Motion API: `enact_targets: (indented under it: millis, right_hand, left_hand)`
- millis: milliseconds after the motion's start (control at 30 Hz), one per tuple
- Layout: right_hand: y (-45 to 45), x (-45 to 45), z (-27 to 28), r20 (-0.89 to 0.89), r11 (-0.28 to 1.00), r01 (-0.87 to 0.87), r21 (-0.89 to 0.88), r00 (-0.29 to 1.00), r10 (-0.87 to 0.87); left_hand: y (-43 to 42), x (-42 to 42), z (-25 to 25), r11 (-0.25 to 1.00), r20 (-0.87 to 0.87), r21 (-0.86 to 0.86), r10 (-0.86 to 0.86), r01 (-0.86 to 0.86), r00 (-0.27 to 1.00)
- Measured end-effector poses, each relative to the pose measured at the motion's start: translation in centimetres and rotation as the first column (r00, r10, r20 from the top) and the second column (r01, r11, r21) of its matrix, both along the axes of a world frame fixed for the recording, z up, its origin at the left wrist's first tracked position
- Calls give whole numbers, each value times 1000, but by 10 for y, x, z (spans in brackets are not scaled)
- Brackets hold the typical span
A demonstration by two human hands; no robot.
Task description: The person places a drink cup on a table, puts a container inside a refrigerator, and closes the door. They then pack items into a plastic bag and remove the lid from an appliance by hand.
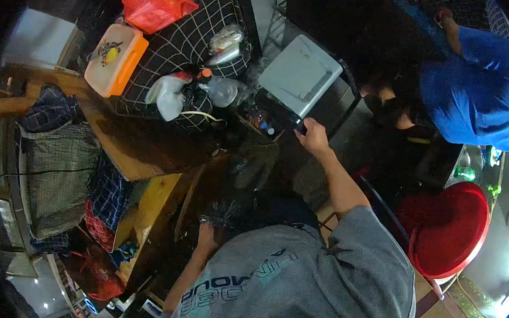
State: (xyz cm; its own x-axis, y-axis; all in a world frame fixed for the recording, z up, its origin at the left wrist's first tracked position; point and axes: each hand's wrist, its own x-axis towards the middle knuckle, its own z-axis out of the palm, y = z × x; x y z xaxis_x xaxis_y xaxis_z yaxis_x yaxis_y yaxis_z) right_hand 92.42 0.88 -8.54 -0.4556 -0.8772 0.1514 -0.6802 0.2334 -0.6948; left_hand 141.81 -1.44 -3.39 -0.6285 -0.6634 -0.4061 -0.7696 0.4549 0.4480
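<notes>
My right hand (314, 137) is closed on the dark front corner of a chair (301, 75), which has a light grey seat and a thin black frame. My left hand (206, 235) is low in front of my body, beside crinkled clear plastic (220, 213) in deep shadow. Its fingers are mostly hidden, so I cannot make out whether it grips the plastic. Just left of the chair, a small box (260, 123) of bottles or caps sits near a clear bottle with an orange cap (221, 88).
A black table with white grid lines (161, 48) bears an orange-sided container (117, 59), a red plastic bag (158, 2) and a white bag (168, 96). A brown wooden edge (141, 143) juts out at left. Another person in blue (484, 88) and a red stool (451, 231) are at right.
</notes>
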Motion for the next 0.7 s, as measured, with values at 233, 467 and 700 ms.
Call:
enact_targets:
  millis: [233,467,700]
  right_hand:
    - [17,-15,52,85,972,194,132,975,-207]
    - [59,-36,103,376,903,384,195,821,-430]
    - [110,-49,105,460,862,464,204,732,-503]
  left_hand:
    - [-28,-79,21,996,-205,84,3,15,979]
    - [-52,-164,19,839,-317,503,402,-207,859]
    - [-94,-244,33,990,58,139,14,-22,998]
